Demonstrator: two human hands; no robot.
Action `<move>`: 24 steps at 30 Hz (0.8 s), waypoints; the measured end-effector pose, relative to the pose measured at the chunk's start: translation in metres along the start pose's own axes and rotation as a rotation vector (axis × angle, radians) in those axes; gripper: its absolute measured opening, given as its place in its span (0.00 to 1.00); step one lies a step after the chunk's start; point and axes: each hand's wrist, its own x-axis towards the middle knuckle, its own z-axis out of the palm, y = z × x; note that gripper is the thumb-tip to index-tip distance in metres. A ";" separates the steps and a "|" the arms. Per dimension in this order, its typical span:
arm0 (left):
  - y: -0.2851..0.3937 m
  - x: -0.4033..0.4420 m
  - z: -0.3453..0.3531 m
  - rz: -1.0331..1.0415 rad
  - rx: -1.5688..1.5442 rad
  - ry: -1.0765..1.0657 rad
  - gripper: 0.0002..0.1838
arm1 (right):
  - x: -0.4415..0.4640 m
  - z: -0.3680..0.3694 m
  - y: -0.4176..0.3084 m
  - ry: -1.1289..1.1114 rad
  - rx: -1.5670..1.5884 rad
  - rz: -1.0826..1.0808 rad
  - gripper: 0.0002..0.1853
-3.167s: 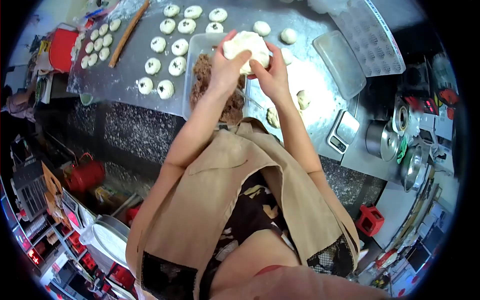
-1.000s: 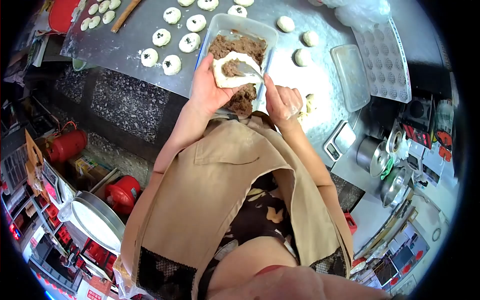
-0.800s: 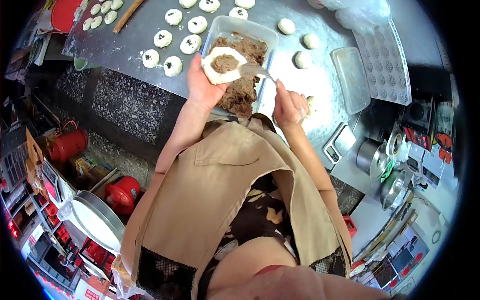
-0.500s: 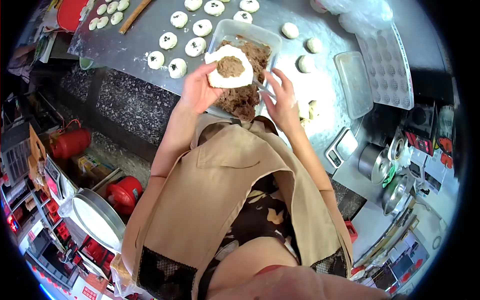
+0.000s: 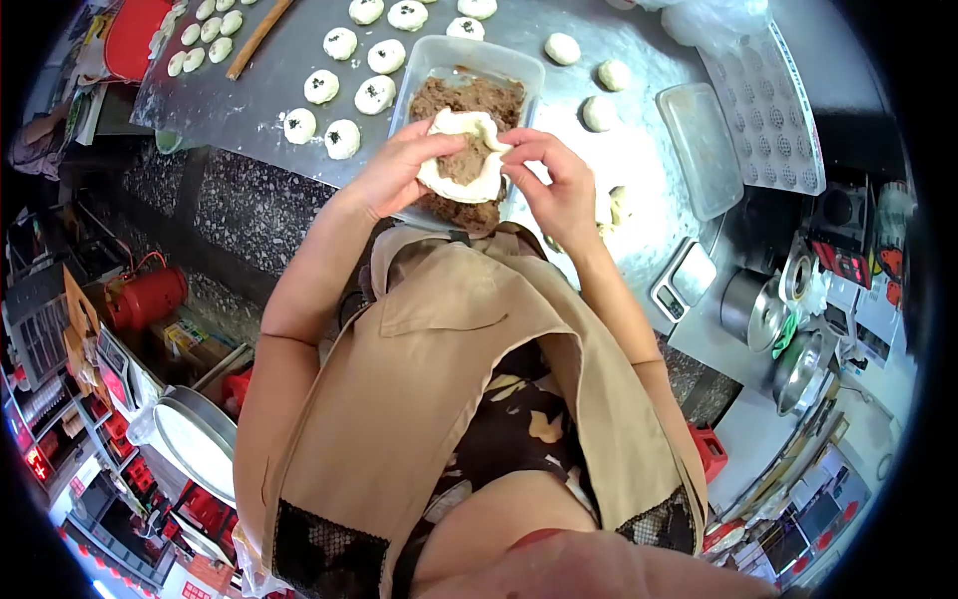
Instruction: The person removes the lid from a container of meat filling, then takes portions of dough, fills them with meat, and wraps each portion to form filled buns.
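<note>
A round dough wrapper (image 5: 461,190) with a mound of brown filling (image 5: 457,165) in its middle lies in my left hand (image 5: 394,172). That hand cups it from the side, the thumb resting on the filling. My right hand (image 5: 555,185) pinches the wrapper's right edge between thumb and fingers, and the rim stands up in folds around the filling. Directly below both hands is a clear plastic tub (image 5: 504,50) holding more brown filling (image 5: 464,95). My fingers under the wrapper are hidden.
Several filled buns with dark specks (image 5: 375,95) sit left of the tub. Plain dough balls (image 5: 600,114) lie to its right, near a clear lid (image 5: 701,150) and a digital scale (image 5: 684,280). A rolling pin (image 5: 257,40) lies at the far left of the metal table.
My right hand has let go of the metal tool and taken hold of the wrapper's edge. The wrapper's rim has been drawn up, and my left thumb has moved onto the filling.
</note>
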 end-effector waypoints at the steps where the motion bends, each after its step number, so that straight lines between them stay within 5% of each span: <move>1: 0.001 0.000 0.001 -0.006 0.070 0.013 0.23 | 0.000 0.000 -0.006 -0.004 -0.230 -0.190 0.09; 3: 0.005 0.001 -0.001 -0.032 0.109 -0.009 0.24 | -0.003 0.003 -0.008 -0.029 -0.233 -0.272 0.10; 5: 0.010 0.000 0.003 -0.053 0.147 -0.029 0.26 | -0.004 0.011 -0.016 0.211 0.325 0.102 0.10; 7: 0.017 -0.001 0.011 -0.070 0.284 -0.121 0.29 | 0.001 0.005 -0.010 0.237 0.415 0.226 0.13; 9: 0.011 0.006 0.002 -0.071 0.361 -0.139 0.30 | 0.000 -0.005 0.003 -0.095 0.419 0.454 0.16; 11: 0.011 0.009 -0.002 -0.074 0.436 -0.157 0.31 | -0.007 -0.004 0.000 -0.091 0.423 0.460 0.14; 13: 0.014 0.010 -0.001 -0.152 0.486 -0.251 0.33 | -0.008 -0.004 -0.008 -0.090 0.013 -0.016 0.09; 18: 0.023 0.019 -0.001 -0.173 0.799 -0.401 0.34 | -0.003 -0.007 -0.003 -0.180 0.275 0.230 0.05; 21: 0.024 0.016 -0.001 -0.301 0.447 -0.320 0.36 | -0.005 -0.011 0.001 -0.198 0.234 0.178 0.08; 23: 0.037 0.003 0.009 -0.062 0.140 -0.381 0.39 | -0.002 -0.016 0.001 0.005 0.607 0.356 0.14; 24: 0.033 -0.002 0.011 0.138 0.252 -0.458 0.44 | 0.001 -0.017 0.000 0.075 0.690 0.302 0.21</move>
